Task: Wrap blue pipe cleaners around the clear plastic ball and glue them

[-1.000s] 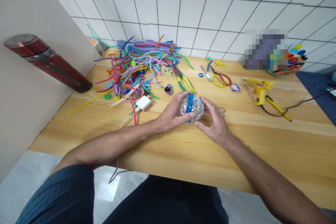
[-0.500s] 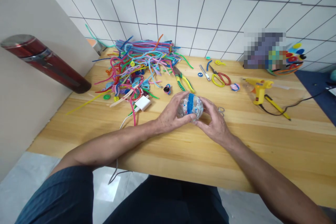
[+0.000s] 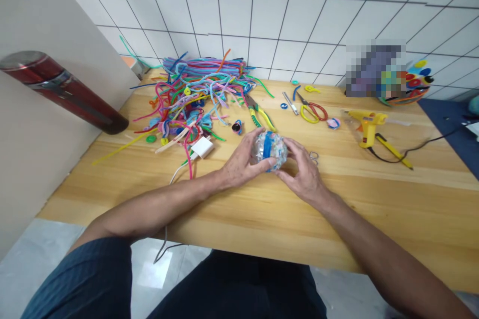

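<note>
The left hand [image 3: 244, 160] curls partway around the left side of a clear, round ball [image 3: 278, 148] flecked with small coloured bits and ringed by a shiny blue band [image 3: 267, 145]; its thumb lies across the near side, over the lower end of the band. The right hand [image 3: 305, 169] is half curled too, fingertips against the ball's right side and thumb at its lower near edge. The ball sits between the two hands, above a pale wooden tabletop [image 3: 262, 224]; I cannot tell whether it touches the wood.

Just right of the right hand's fingers lie small silver metal rings [image 3: 314, 155]. Beyond the left hand are pliers with green-and-yellow handles [image 3: 255, 117] and a small dark, round piece edged in pink and blue [image 3: 237, 127]. Left of that hand sits a white, blocky charger [image 3: 202, 147], and farther out spreads a tangled heap of multicoloured fuzzy craft stems [image 3: 194, 84].

Beyond the right hand lie scissors with red and yellow handles [image 3: 307, 105] and a small pink-and-blue disc [image 3: 333, 123]. Farther right of it are a yellow plastic glue gun [image 3: 368, 124] and a slim yellow tool with a dark tip [image 3: 394, 151].
</note>
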### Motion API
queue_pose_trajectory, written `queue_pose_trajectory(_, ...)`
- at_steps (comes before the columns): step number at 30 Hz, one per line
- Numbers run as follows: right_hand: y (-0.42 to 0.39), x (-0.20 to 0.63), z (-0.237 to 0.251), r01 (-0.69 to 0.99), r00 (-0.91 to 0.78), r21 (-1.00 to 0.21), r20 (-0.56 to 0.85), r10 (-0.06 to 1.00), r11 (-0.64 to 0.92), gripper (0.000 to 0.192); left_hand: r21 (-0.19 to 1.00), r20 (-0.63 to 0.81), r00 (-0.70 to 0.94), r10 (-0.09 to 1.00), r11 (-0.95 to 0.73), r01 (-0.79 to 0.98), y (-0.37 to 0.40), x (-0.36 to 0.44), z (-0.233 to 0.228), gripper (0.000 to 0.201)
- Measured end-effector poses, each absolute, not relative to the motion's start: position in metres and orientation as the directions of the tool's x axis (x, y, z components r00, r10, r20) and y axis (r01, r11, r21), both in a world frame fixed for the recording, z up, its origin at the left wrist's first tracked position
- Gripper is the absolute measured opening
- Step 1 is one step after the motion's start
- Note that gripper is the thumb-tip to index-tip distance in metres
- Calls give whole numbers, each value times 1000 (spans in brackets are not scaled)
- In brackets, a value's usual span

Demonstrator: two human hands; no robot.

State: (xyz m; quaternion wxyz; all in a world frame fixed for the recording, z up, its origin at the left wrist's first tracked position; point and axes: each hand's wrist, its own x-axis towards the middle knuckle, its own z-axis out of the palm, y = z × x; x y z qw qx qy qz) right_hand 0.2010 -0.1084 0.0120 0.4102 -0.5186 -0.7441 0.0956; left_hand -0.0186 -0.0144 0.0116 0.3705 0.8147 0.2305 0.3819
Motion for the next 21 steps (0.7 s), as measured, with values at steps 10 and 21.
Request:
queue_pose_trajectory(10,-109,204,8,685,-109,-605,467,877,407,88,633,622,586,519,-774,15,-11,-15,8,96)
queue_pose_trajectory(21,-110,202,10,709,-107,-571,493,863,414,90,673,577,609,544,-739,22,-11,-18,11,82)
